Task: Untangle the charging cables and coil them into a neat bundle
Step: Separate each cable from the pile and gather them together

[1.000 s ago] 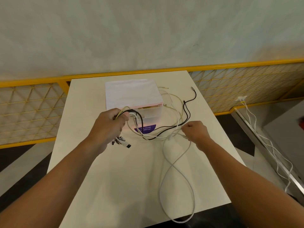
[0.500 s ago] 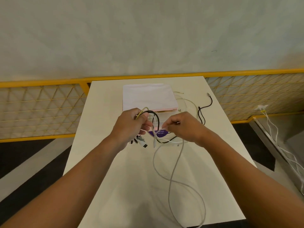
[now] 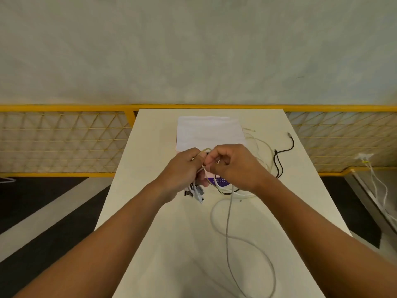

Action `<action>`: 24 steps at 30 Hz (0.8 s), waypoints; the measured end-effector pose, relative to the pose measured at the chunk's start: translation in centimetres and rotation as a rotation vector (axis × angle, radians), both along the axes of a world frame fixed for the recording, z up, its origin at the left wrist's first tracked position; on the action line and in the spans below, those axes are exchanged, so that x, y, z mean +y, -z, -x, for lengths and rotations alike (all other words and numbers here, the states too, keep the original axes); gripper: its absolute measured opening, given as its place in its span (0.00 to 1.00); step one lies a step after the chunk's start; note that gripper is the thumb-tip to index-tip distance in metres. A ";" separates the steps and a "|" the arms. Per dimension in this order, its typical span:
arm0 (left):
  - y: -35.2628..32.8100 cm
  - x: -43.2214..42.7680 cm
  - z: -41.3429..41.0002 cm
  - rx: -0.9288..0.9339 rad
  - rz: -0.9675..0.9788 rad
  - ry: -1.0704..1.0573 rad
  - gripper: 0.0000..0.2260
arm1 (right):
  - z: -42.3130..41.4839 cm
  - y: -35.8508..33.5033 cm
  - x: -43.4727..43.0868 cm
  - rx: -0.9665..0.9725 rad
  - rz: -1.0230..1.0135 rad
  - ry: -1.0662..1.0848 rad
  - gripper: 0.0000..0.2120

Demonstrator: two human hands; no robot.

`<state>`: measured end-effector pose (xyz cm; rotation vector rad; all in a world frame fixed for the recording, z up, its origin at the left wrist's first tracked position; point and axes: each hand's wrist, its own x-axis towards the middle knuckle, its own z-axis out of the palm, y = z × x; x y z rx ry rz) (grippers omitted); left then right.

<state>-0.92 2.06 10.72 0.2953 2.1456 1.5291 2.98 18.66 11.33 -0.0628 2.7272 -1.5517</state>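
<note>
My left hand [image 3: 183, 169] grips a bunch of cable ends, and their plugs [image 3: 196, 193] hang out below the fist. Close beside it, my right hand [image 3: 233, 163] pinches a pale cable strand between curled fingers, the two hands nearly touching above the table. A long white cable [image 3: 231, 229] drops from the hands and loops across the near part of the table [image 3: 171, 244]. A black cable [image 3: 283, 153] trails away to the right, its tip lying near the table's far right edge. Thin white strands [image 3: 261, 147] curl behind my right hand.
A pink and white box [image 3: 209, 131] sits on the far middle of the table, a purple label [image 3: 220, 181] showing under my hands. A yellow mesh fence [image 3: 64, 138] runs behind the table. More white cables [image 3: 378, 183] hang at the right by the floor.
My right hand has moved left and come up against my left hand, taking a strand near the held bunch. The camera has shifted, so the table sits more centred.
</note>
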 end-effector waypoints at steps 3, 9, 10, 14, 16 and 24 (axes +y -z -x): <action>-0.1 -0.4 0.0 -0.014 0.001 0.002 0.15 | 0.6 0.1 -0.3 -0.027 0.057 0.029 0.12; -1.1 -1.0 -0.1 0.048 0.068 0.051 0.18 | 1.6 -0.8 -0.6 -0.046 -0.208 -0.082 0.24; -1.1 -1.3 -0.1 0.065 0.071 0.059 0.18 | 1.6 -0.9 -0.7 -0.056 -0.201 -0.120 0.21; -1.2 -2.0 0.3 0.136 0.071 0.094 0.15 | 1.8 -1.0 -0.8 -0.082 -0.218 -0.193 0.08; -1.1 -2.6 0.6 0.112 0.055 0.104 0.13 | 1.9 -1.3 -0.9 -0.080 -0.217 -0.165 0.08; -0.7 -4.8 1.7 0.082 0.050 0.242 0.19 | 2.4 -2.3 -1.0 -0.060 -0.122 -0.031 0.07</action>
